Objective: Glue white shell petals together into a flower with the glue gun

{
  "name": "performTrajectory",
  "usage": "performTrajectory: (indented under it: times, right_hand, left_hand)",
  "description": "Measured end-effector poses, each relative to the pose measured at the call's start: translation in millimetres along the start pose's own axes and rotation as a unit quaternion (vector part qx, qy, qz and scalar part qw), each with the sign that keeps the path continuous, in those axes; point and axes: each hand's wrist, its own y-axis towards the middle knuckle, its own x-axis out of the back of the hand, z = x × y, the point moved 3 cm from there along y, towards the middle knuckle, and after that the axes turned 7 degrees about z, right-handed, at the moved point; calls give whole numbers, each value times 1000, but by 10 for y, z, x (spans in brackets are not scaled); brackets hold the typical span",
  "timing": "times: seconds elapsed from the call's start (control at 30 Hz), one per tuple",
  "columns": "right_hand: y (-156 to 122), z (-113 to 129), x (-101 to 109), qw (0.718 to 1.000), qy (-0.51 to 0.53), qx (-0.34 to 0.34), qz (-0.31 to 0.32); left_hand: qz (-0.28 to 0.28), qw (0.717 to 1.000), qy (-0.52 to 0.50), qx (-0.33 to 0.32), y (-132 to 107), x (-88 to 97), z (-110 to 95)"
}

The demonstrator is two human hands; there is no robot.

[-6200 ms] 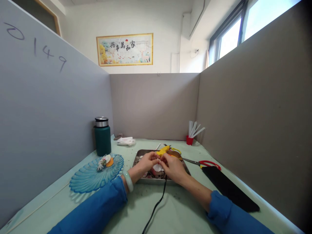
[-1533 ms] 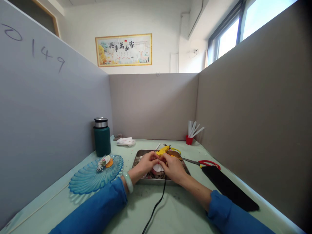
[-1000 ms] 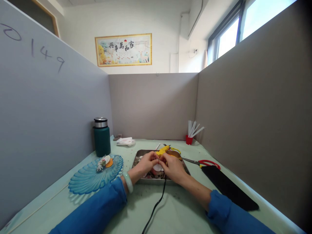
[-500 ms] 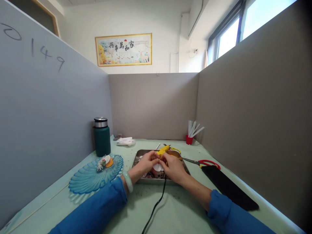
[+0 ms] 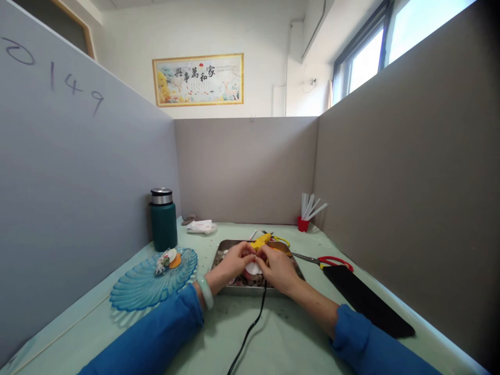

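Note:
My left hand (image 5: 233, 263) and my right hand (image 5: 278, 269) meet over a metal tray (image 5: 224, 244) of shells. Together they pinch a white shell (image 5: 253, 269), fingers closed on it from both sides. A yellow glue gun (image 5: 261, 241) lies in the tray just behind my fingers; its black cord (image 5: 250, 328) runs toward me between my blue sleeves. Whether a second piece sits between my fingertips is hidden.
A blue glass shell-shaped plate (image 5: 148, 284) with a few shells lies at left, a green flask (image 5: 163, 219) behind it. Red-handled scissors (image 5: 332, 262) and a black flat case (image 5: 367, 302) lie at right. A red cup (image 5: 303, 224) of white sticks stands at the back. Partitions wall three sides.

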Motion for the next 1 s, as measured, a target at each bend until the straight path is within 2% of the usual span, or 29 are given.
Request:
performTrajectory:
  times: [0.4,1.0]
  right_hand:
    - [-4,9,13,1000,3,-4,4]
    - [-4,19,26,1000,-2,-16,9]
  left_hand:
    - [4,1000,1,-9,-9,2,-26]
    - [5,1000,-11,21,-5,-10,-14]
